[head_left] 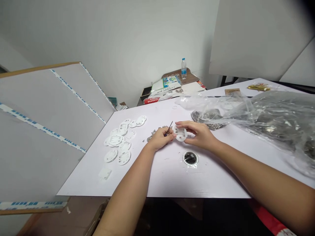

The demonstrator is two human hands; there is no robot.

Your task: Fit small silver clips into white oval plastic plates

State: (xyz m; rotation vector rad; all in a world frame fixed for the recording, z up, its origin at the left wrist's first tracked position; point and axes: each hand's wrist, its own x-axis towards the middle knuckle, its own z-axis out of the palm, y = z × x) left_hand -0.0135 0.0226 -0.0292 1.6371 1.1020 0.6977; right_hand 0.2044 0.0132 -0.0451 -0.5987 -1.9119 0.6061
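My right hand (pixel 200 133) is closed round a white round plastic housing (pixel 180 134) with slots in it, held above the table. Against the housing's left edge, the fingertips of my left hand (pixel 161 138) are pressed together. A thin dark pointed tool (pixel 170 126) sticks up out of that hand; whether it is tweezers or a driver I cannot tell. Behind the left hand lies a pile of small metal parts (pixel 151 135), partly hidden. Several more white round housings (pixel 115 140) lie loosely grouped to the left, some overlapping.
A round black-centred hole with a white rim (pixel 190 158) sits in the tabletop near me. Large clear plastic bags (pixel 268 114) of metal parts cover the right side. A slanted white board (pixel 49 131) borders the left. A water bottle (pixel 183 69) stands at the back.
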